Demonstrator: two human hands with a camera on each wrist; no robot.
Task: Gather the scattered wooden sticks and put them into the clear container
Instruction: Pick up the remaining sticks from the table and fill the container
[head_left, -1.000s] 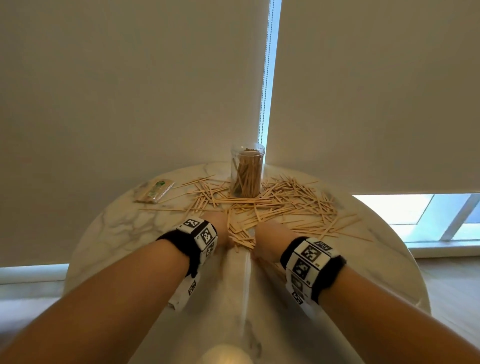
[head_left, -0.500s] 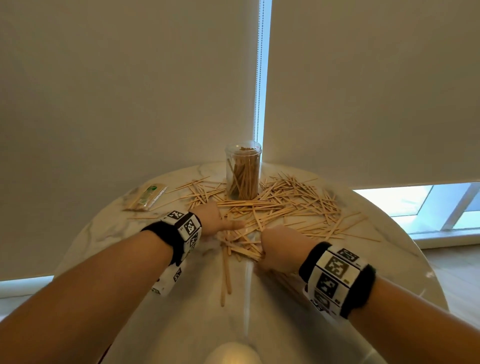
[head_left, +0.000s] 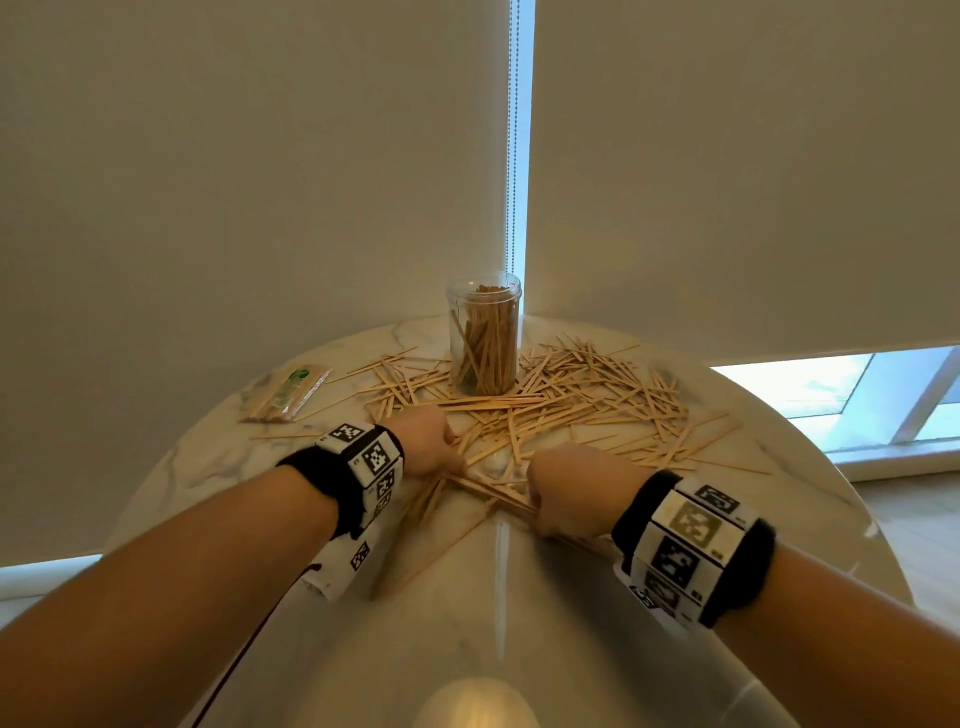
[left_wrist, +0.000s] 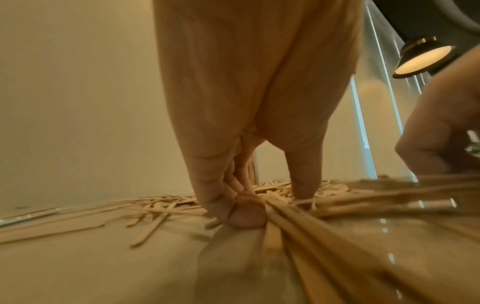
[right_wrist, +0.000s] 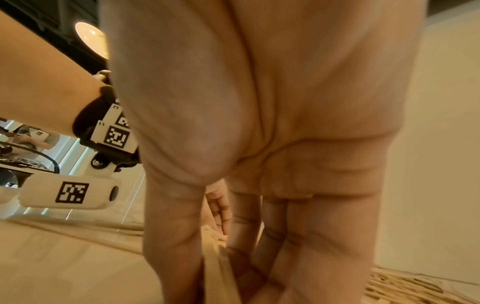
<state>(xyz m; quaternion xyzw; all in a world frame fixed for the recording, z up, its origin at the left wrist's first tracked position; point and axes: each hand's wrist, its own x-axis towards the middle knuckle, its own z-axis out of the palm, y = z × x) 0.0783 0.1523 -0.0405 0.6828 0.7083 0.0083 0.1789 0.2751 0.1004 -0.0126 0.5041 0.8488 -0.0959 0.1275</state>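
head view: your left hand (head_left: 428, 441) and right hand (head_left: 571, 491) are both down on the marble table (head_left: 519, 649), near its middle and a little apart, with a small bundle of wooden sticks (head_left: 597, 395) running between them. the clear container (head_left: 484, 340) stands upright near the far edge, already well filled with sticks. most of the loose sticks lie spread around it, mainly to its right and in front; a few reach toward the left edge, where a wrapped packet (head_left: 287, 387) lies. i judge the task as partly done: a good share is in the container, but a large scatter is left.

left wrist view: your left hand (left_wrist: 246, 123) has its thumb and curled fingers (left_wrist: 244, 216) pressed down at the table, pinching the near ends of a sheaf of sticks (left_wrist: 298, 222) that runs toward the camera. more sticks lie flat behind it. your right hand (left_wrist: 436, 127) shows at the right edge, blurred.

right wrist view: your right hand (right_wrist: 259, 123) points down, thumb and fingers (right_wrist: 259, 236) closed on a pale bundle of sticks (right_wrist: 215, 246). it is blurred, so how many sticks it holds is unclear. the left wrist band (right_wrist: 114, 131) sits beside it.
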